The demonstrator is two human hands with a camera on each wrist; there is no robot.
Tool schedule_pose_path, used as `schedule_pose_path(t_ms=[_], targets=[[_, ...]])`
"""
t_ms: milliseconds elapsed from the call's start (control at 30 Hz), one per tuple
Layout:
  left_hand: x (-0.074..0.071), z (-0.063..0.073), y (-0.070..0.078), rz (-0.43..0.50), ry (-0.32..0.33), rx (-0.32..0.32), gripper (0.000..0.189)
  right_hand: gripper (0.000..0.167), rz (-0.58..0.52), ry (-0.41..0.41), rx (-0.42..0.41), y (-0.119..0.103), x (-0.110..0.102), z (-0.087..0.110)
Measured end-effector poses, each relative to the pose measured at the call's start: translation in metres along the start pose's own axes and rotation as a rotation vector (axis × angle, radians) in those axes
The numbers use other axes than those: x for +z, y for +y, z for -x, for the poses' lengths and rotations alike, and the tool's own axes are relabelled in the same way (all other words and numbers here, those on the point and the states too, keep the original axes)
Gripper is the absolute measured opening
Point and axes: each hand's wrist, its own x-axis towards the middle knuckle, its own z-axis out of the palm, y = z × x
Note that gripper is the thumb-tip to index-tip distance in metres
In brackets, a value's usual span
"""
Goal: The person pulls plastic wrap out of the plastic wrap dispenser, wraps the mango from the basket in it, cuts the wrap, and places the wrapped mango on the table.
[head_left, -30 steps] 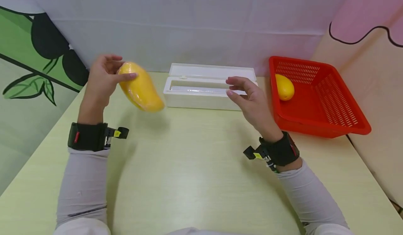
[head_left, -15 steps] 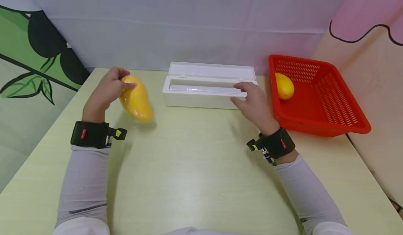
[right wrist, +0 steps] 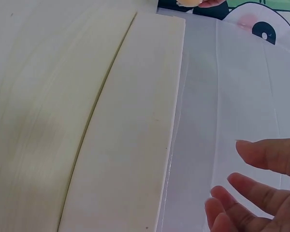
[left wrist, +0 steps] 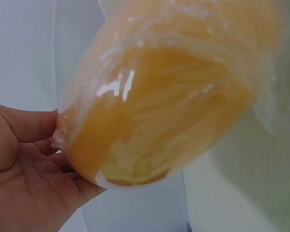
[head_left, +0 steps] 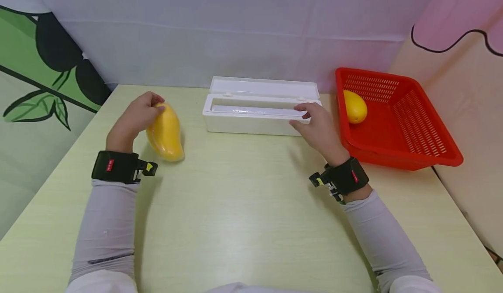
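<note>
A yellow mango (head_left: pixel 165 136) hangs low at the left of the table, its lower end close over the top. My left hand (head_left: pixel 135 117) pinches its upper end between thumb and fingers. Clear plastic film wraps the mango, loose and creased in the left wrist view. Behind the middle of the table lies a long white box (head_left: pixel 251 125), lid raised, with shiny clear film along its opening. My right hand (head_left: pixel 317 129) hovers at the box's right end. Its thumb and fingers (right wrist: pixel 258 186) are parted and hold nothing in the right wrist view.
At the right stands a red plastic basket (head_left: pixel 408 162) with slotted walls. A second yellow fruit (head_left: pixel 355 108) lies against its left side. A pale cloth wall (head_left: pixel 251 31) rises behind the table (head_left: pixel 235 205).
My left hand has lowered the mango toward the table and turned it more upright. My right hand has shifted slightly right and down over the box's end.
</note>
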Motion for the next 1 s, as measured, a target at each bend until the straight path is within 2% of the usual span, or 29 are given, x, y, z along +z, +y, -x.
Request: schedule_pose_path(t_ms=[200, 300, 500, 633, 800, 1000], targets=[[0.007, -0.010, -0.005, -0.158, -0.029, 0.029, 0.042, 0.043, 0.015, -0.021, 0.001, 0.002, 0.000, 0.000], [0.011, -0.014, -0.007, -0.205, -0.037, 0.036, 0.043, 0.043, 0.016, -0.025, 0.004, 0.003, 0.001, 0.000], [0.014, -0.015, -0.014, -0.327, -0.065, 0.079, 0.042, 0.043, 0.016, -0.029, -0.002, 0.002, 0.002, 0.000], [0.015, -0.015, -0.015, -0.383, -0.112, 0.046, 0.047, 0.043, 0.021, -0.035, -0.005, 0.001, 0.003, 0.000], [0.014, -0.012, -0.010, -0.453, -0.131, 0.001, 0.069, 0.042, 0.017, -0.032, -0.002, 0.000, 0.003, 0.000], [0.013, -0.009, -0.005, -0.440, -0.148, -0.004, 0.073, 0.042, 0.017, -0.036, 0.004, 0.001, 0.003, 0.000]])
